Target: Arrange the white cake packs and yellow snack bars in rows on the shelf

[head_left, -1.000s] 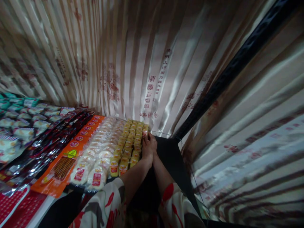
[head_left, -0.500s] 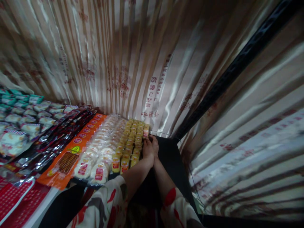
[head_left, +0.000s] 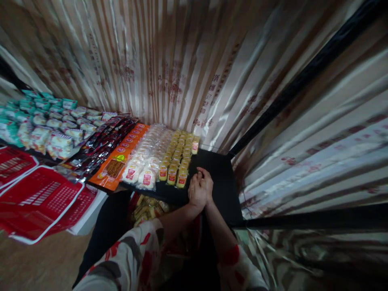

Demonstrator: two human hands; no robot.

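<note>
My left hand (head_left: 197,194) and my right hand (head_left: 208,184) are pressed together over the bare black shelf (head_left: 220,171). The fingers of both are bent inward and touch each other; whether anything lies between them is hidden. Just to their left stand rows of small yellow snack packets (head_left: 172,174) with red labels. One yellow packet with a pinkish label (head_left: 195,145) stands at the back right of these rows, apart from my hands. Beside the yellow rows lie clear-wrapped round white crackers (head_left: 147,178).
Further left are an orange stick-snack bag (head_left: 109,171), dark shiny packets (head_left: 100,141), white packets (head_left: 60,143) and green packets (head_left: 28,106). Red baskets (head_left: 45,202) stand at the lower left. More yellow packets (head_left: 148,210) show below the shelf. A curtain (head_left: 182,60) and black posts (head_left: 291,89) bound the shelf.
My hands have drawn back from the packet at the rear right to the shelf's front part. That packet stays behind. The view has shifted, showing more baskets and the packets below.
</note>
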